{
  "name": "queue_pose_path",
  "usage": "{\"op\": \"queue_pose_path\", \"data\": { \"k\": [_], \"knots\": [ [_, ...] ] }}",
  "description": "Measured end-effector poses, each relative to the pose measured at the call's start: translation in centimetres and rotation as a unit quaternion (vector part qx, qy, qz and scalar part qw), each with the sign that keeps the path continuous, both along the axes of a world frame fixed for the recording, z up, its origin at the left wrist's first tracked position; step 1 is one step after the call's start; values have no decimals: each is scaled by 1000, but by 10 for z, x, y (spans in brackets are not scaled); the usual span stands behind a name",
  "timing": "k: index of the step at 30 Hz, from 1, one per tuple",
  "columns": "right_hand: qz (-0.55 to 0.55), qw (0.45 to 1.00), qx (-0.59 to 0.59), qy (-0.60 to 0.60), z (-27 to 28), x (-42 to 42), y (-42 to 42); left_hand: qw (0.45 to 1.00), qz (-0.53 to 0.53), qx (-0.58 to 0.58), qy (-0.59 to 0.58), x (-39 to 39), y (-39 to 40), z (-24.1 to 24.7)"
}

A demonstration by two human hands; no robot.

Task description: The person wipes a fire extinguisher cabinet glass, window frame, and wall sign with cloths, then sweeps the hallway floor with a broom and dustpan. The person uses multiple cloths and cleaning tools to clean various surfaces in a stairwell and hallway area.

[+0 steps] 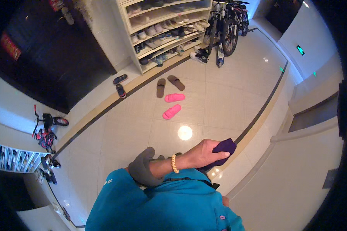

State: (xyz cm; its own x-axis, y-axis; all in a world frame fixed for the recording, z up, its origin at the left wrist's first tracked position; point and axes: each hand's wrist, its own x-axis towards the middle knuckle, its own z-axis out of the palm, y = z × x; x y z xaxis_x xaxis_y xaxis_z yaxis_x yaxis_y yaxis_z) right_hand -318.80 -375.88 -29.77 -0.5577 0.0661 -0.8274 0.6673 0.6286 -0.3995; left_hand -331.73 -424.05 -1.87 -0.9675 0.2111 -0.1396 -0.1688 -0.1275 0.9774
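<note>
A dark purple cloth (225, 147) is bunched in my left hand (206, 153), which reaches across my front to the right with the thumb pressed on the fabric. A yellow beaded bracelet (174, 163) circles that wrist, and a grey cuff (147, 169) covers the forearm behind it. Part of the cloth hangs below the hand, beside my blue shirt (167, 202). Of my right arm only a small patch of skin (225, 201) shows at the shirt's right side; whether it is the hand, and what it holds, cannot be told.
Pink slippers (175, 97) and brown slippers (160, 88) lie on the tiled floor ahead. Beyond stand a shoe rack (169, 27), bicycles (230, 36) and a scooter (220, 55). Dark sandals (121, 91) lie near a dark door (52, 57). A child's bicycle (47, 127) is at left, a wall (300, 161) at right.
</note>
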Motion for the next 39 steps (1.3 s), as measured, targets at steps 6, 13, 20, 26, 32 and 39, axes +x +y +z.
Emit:
{"op": "queue_pose_path", "data": {
  "k": [6,13,20,26,32,39],
  "knots": [
    [-150,986,-57,-48,-71,-133,92,991,3,-116,66,-183,24,-3],
    [-139,968,-150,148,45,-515,-43,996,-3,-78,-41,-413,63,-2],
    [72,835,-415,354,252,-821,-140,993,-32,-115,23,-626,98,46],
    [144,881,-370,256,297,-963,-131,998,-53,-18,-5,-817,114,11],
    [-14,917,-271,292,289,-1111,-79,981,-179,-16,-74,-1034,172,-8],
    [-127,892,-251,354,290,-1269,10,951,-240,-93,172,-1234,281,-25]
  ]
}}
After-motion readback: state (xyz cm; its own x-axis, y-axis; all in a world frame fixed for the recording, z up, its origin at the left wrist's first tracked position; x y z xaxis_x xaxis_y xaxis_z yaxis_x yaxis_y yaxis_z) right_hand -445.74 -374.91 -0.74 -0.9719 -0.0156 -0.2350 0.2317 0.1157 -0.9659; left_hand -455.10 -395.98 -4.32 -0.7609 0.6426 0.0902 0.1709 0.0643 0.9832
